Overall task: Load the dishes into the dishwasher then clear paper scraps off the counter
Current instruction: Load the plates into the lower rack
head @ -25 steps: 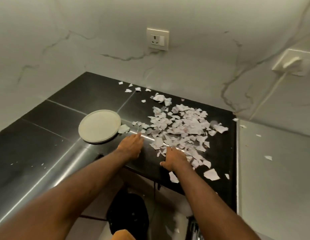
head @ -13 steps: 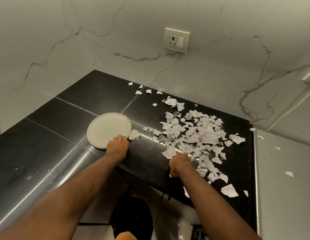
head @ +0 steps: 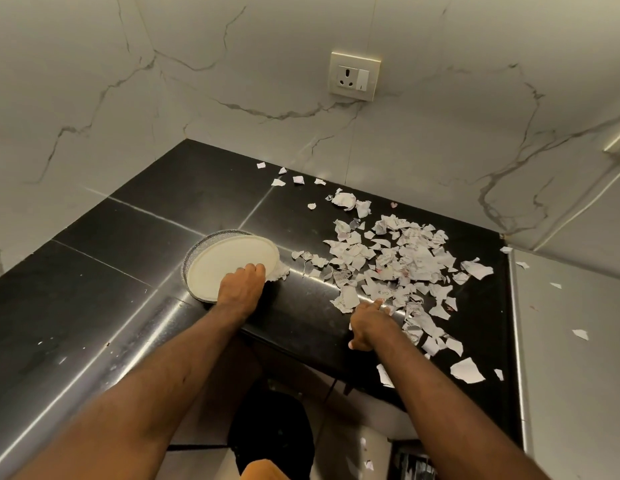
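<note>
My left hand [head: 241,284] is on the round cream plate [head: 229,265] with the speckled grey rim, fingers curled over its near right edge and gripping it; the plate sits tilted, far side showing its rim above the glossy black tiled counter [head: 135,244]. One crumpled white paper scrap [head: 279,271] is tucked right against the plate, just past my knuckles.

My right hand [head: 369,323] lies at the counter's front edge, index finger stretched forward with its tip touching the near fringe of the heap of torn white paper scraps [head: 395,265], the other fingers folded loosely under, nothing held in them as far as I can see. The heap spreads across the right half of the counter, printed bits mixed in, with strays trailing back toward the wall and forward to the front lip, one large piece [head: 467,370] lying near the corner. A few more scraps lie on the pale grey surface [head: 571,341] to the right, beyond the counter's metal edge strip.

Behind it all, the white marble-veined wall [head: 232,81] carries a cream socket with a switch [head: 354,76]. Below the counter's front lip, between my forearms, I see a dark shape [head: 274,431], too dim to make out. Between plate and heap lies a bare stretch of black tile.
</note>
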### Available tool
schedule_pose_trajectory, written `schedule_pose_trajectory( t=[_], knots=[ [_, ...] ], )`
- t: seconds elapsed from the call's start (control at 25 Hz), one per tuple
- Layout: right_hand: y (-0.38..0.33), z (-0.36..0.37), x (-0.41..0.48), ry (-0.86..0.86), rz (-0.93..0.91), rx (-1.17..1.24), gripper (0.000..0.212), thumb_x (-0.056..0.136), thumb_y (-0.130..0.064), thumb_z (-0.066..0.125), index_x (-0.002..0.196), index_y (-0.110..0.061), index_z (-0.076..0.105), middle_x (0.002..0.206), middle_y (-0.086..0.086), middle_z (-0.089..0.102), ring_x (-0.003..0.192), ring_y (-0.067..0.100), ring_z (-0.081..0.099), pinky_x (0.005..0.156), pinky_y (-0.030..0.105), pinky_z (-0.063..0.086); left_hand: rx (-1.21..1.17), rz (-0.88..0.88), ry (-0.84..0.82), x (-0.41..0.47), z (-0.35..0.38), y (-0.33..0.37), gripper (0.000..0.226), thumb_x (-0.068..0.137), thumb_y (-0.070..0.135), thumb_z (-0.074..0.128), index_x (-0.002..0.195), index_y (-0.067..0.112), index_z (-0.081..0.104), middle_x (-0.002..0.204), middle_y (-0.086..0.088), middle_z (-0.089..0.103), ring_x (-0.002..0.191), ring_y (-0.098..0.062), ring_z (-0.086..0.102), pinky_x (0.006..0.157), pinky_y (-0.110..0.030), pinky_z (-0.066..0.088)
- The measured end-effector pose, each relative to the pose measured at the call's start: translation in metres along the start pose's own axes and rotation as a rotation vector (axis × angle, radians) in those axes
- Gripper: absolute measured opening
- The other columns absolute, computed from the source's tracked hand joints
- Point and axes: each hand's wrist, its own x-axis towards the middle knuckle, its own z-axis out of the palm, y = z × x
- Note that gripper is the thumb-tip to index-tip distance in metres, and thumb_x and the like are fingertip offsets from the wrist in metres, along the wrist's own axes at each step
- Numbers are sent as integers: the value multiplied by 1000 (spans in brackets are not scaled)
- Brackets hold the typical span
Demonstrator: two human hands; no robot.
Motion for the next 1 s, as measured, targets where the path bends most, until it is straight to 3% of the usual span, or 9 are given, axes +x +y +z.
schedule_pose_trajectory(
  t=[0.08, 0.16, 0.28, 0.4, 0.56, 0.72, 0.84, 0.92, 1.0],
  knots=[
    [8, -4, -9, 44, -40, 6, 113, 89, -49, 80, 164, 0, 11, 168, 33, 10, 154, 51, 23, 122, 57, 32, 28, 141, 136, 0, -11, 0, 24, 93, 11, 64, 113, 17, 55, 101, -5, 62, 80, -24, 64, 58, -35, 51],
    [21, -7, -17, 161, -91, 106, 87, 90, -66, 67, 153, -10, 43, 155, 22, 45, 139, 39, 49, 113, 56, 45, 95, 347, 261, 2, -22, 10, 20, 90, 14, 70, 106, 16, 58, 92, -5, 62, 70, -22, 61, 53, -34, 48],
    [46, -6, -32, 474, -86, 708, 75, 95, -80, 42, 140, -23, 61, 140, 6, 61, 123, 25, 60, 104, 52, 51, 76, 648, 403, 4, -45, 46, 17, 89, 16, 70, 104, 15, 62, 90, -6, 63, 68, -21, 61, 54, -34, 48],
    [76, -7, -52, 472, -205, 1522, 80, 88, -87, 47, 143, -31, 59, 135, 1, 67, 116, 19, 68, 100, 50, 57, 6, 951, 494, 1, -61, 95, 15, 94, 18, 59, 110, 18, 60, 96, -4, 62, 76, -21, 61, 62, -36, 52],
    [137, 16, -75, 613, -43, 1907, 49, 92, -65, 68, 125, -28, 69, 115, 3, 77, 108, 28, 73, 93, 53, 62, 24, 1369, 495, -17, -70, 181, 19, 99, 20, 50, 116, 22, 57, 106, -3, 60, 89, -21, 59, 74, -36, 50],
    [203, 75, -115, 910, 234, 1886, 38, 107, -52, 50, 123, -22, 68, 110, 0, 72, 99, 20, 69, 73, 33, 58, -68, 1557, 443, -50, -75, 268, 20, 104, 28, 44, 116, 17, 56, 111, -7, 59, 93, -25, 57, 80, -38, 47],
    [254, 139, -151, 1066, 409, 2028, 36, 108, -46, 52, 119, -18, 71, 109, 0, 73, 106, 27, 68, 77, 34, 57, -37, 1667, 353, -79, -76, 327, 48, 106, 59, 38, 118, 19, 59, 133, -8, 57, 118, -27, 55, 102, -44, 43],
    [283, 182, -177, 1146, 507, 2166, 28, 108, -41, 56, 113, -21, 73, 108, 0, 75, 113, 31, 69, 84, 38, 59, -187, 1569, 280, -100, -80, 364, 50, 104, 63, 40, 130, 24, 56, 160, -6, 37, 145, -26, 36, 118, -49, 32],
    [306, 224, -205, 1223, 572, 2271, 23, 106, -42, 59, 113, -26, 74, 112, 0, 77, 115, 29, 69, 96, 47, 59, -420, 1356, 120, -122, -86, 402, 53, 101, 55, 51, 145, 26, 44, 169, -5, 15, 151, -29, 24, 121, -50, 28]
  ],
)
